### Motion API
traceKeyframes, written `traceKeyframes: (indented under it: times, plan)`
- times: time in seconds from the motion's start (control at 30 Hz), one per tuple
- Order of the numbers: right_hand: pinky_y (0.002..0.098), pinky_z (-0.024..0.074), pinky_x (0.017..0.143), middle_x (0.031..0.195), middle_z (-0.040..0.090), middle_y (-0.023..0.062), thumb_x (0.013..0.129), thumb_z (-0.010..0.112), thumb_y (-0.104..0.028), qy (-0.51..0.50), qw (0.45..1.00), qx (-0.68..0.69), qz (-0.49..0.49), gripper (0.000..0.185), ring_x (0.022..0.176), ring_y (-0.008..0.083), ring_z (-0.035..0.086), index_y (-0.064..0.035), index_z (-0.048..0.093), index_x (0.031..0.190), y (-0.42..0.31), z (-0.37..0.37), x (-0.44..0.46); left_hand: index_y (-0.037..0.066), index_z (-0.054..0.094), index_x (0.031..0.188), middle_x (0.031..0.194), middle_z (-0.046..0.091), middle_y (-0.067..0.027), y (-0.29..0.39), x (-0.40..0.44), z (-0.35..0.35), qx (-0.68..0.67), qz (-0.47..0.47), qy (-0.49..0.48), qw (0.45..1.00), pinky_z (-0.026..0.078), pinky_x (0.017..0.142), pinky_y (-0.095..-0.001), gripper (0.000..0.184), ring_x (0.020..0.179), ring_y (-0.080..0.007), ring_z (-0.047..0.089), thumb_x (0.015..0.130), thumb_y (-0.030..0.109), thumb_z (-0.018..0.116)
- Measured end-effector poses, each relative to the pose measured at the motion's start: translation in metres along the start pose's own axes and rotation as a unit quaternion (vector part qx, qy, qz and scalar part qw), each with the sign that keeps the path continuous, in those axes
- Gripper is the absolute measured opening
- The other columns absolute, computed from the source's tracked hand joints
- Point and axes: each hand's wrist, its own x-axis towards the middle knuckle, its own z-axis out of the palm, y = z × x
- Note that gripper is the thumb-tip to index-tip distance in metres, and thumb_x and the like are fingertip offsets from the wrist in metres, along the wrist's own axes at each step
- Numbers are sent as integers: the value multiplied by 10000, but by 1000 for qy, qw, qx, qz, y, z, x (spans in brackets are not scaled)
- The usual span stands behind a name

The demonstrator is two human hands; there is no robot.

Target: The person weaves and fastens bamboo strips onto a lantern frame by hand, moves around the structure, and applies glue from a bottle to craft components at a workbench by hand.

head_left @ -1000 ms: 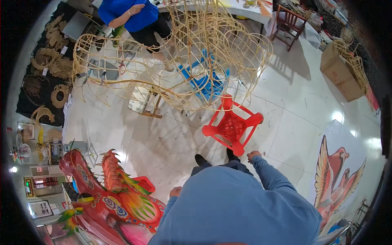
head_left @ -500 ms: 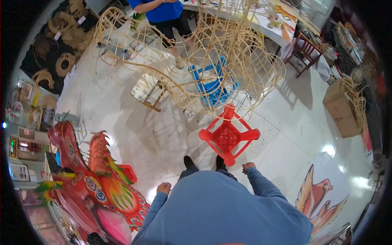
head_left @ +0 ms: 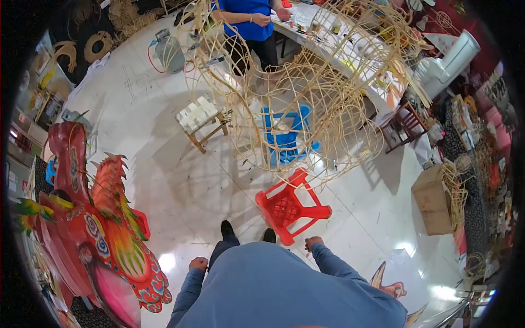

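Observation:
My left hand (head_left: 198, 264) hangs low at my left side, fingers curled in, with nothing visible in it. On the other side my right hand (head_left: 313, 242) is also closed, just below a red plastic stool (head_left: 284, 210); a small gap seems to separate them. The stool's latticed seat and splayed legs show near my feet. Beyond it rises a large openwork frame of thin bamboo strips (head_left: 322, 82), its curved hoops partly covering a blue plastic stool (head_left: 287, 131).
A painted red dragon head (head_left: 104, 235) stands at left. Ahead are a small wooden stool with a pale top (head_left: 199, 117), a gas cylinder (head_left: 168, 53) and a person in a blue shirt (head_left: 249, 22) at a cluttered table. A cardboard box (head_left: 432, 199) and wooden chair (head_left: 403, 128) are at right.
My view has tilted up and shifted, showing more of the table and person. The red stool appears turned and closer to my feet. The person's hands have lowered and parted. My hands stay closed.

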Motion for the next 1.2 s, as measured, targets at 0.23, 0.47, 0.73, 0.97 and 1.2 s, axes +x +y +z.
traceKeyframes:
  times: [0.23,0.47,0.73,0.97,1.2]
  plan:
    - [285,497,511,664,606,94,783,484,-209,-57,990,-114,-54,233,553,185,607,-8,591,733,-22,18,4,110,649,706,713,618,-104,-27,-7,3,-28,38,32,998,478,650,-338,261,678,-257,600,723,314,487]
    - [297,492,508,651,605,97,789,481,-248,-25,998,-43,-26,271,534,186,594,-2,589,750,-49,38,-19,107,642,717,778,619,-112,-74,10,18,19,29,27,999,474,678,-355,273,738,-287,589,735,322,476]
    - [296,490,499,645,605,98,776,504,-257,-27,998,-45,-26,271,525,181,597,-2,598,776,-60,42,-19,105,643,752,795,622,-114,-105,20,26,52,99,63,992,482,696,-346,280,732,-269,602,733,327,473]
    - [285,498,491,713,616,101,795,482,-228,-28,997,-51,-53,271,564,180,612,21,588,803,-63,49,-18,85,643,774,790,629,-116,-89,20,14,-51,11,35,998,490,682,-328,267,686,-234,621,729,304,498]
    - [311,500,503,691,610,106,788,496,-229,-57,929,-313,-190,255,581,180,614,11,583,781,-37,49,16,58,641,795,751,634,-127,-58,13,-6,-1,-8,16,1000,495,652,-312,286,638,-209,628,727,313,532]
